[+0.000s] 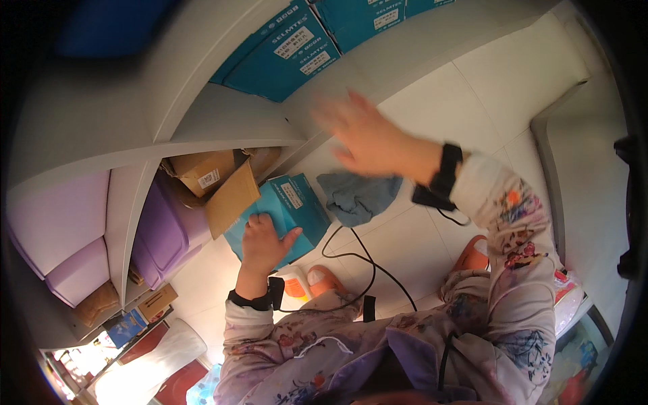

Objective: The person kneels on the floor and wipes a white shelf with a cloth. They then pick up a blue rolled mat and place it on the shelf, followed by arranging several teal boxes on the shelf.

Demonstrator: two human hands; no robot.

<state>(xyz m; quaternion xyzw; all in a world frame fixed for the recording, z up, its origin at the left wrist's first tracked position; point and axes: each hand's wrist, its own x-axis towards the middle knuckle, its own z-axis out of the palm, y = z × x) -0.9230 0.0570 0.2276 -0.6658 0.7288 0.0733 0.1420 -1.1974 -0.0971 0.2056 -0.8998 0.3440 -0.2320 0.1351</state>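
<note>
A teal cardboard box (305, 209) stands on the floor in front of the shelf, and a brown cardboard flap (233, 200) sticks up at its left side. My left hand (264, 244) grips the top of this box, fingers curled over it and thumb stretched to the right. To the right of the box lies a crumpled grey-blue cloth (358, 197) on the floor. Above and beyond the cloth, my right hand (370, 138) reaches toward the shelf, fingers spread and blurred by motion, with nothing seen in it.
Several teal boxes (280, 57) fill the grey shelf (223, 125) ahead. Purple bins (165, 233) and a brown carton (202, 172) occupy the lower shelf at left. A black cable (374, 270) loops below my arms, near an orange slipper (325, 278). A grey cabinet (587, 162) borders the right.
</note>
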